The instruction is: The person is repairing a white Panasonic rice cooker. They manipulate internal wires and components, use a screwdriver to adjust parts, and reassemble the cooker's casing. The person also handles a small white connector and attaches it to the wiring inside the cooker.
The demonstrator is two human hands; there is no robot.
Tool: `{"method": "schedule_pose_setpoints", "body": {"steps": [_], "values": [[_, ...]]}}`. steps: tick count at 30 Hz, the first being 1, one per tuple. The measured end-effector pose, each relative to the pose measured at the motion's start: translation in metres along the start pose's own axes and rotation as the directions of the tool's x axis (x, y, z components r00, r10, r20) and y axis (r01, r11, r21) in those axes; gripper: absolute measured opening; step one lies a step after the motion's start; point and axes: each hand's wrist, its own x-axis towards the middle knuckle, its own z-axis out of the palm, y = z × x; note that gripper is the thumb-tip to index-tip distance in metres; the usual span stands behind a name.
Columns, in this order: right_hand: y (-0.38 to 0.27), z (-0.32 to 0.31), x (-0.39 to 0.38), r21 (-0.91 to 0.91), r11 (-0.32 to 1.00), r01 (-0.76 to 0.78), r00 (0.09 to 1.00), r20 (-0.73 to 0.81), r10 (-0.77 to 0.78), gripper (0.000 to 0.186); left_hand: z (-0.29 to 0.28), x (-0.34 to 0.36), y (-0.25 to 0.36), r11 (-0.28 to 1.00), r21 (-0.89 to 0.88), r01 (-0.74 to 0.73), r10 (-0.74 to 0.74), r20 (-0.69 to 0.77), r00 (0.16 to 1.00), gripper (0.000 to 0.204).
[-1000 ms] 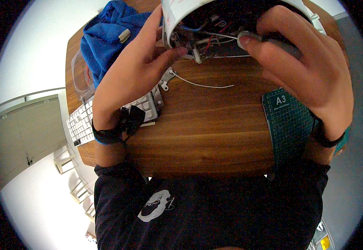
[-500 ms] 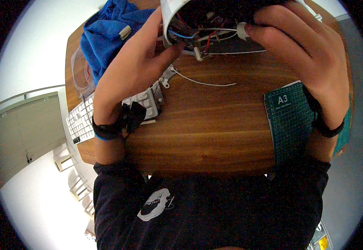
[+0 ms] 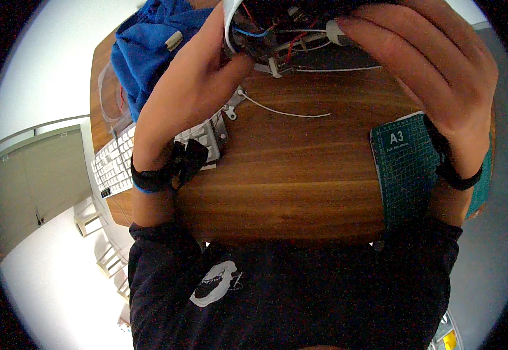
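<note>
At the top edge, partly cut off, is a white-rimmed housing (image 3: 229, 28) with a dark inside full of thin wires. Red wires (image 3: 292, 48) and a blue wire (image 3: 249, 32) show in it, and a small white plug (image 3: 274, 68) hangs at its near edge. My left hand (image 3: 192, 87) is closed around the housing's left side, thumb below the rim. Reaching in from the right, my right hand (image 3: 435, 55) has a fingertip against a small whitish piece (image 3: 337, 33) where pale wires end. Its thumb is hidden.
A blue cloth (image 3: 149, 52) lies at the far left, beside a clear plastic piece with a red line. A white keyboard (image 3: 114, 160) sits under my left forearm, with a metal bracket (image 3: 230, 112) and thin white cable (image 3: 283, 112) nearby. A green cutting mat (image 3: 402, 169) lies right.
My right hand has shifted slightly right, its fingers more stretched. The housing has moved a little up and left with my left hand.
</note>
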Motion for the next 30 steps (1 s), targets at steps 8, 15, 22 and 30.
{"method": "schedule_pose_setpoints", "body": {"steps": [8,15,22,30], "values": [[-0.004,-0.007,0.004,0.025,0.997,-0.073,0.993,0.092,0.07,0.027,0.0,-0.001,-0.004,0.981,-0.151,0.123,-0.124,0.007,0.992,0.032],[-0.018,0.093,-0.017,0.218,0.969,-0.117,0.736,-0.636,0.232,0.023,0.0,0.0,-0.01,0.977,-0.185,0.11,-0.112,-0.002,0.994,0.033],[-0.014,-0.026,0.019,0.013,0.986,-0.166,0.912,0.382,0.149,0.03,-0.005,-0.005,-0.014,0.985,-0.132,0.115,-0.121,-0.036,0.992,0.033],[-0.014,0.016,-0.004,0.135,0.979,-0.153,0.98,-0.105,0.167,0.033,0.0,-0.003,-0.009,0.997,-0.064,0.044,-0.047,-0.058,0.997,0.03]]}}
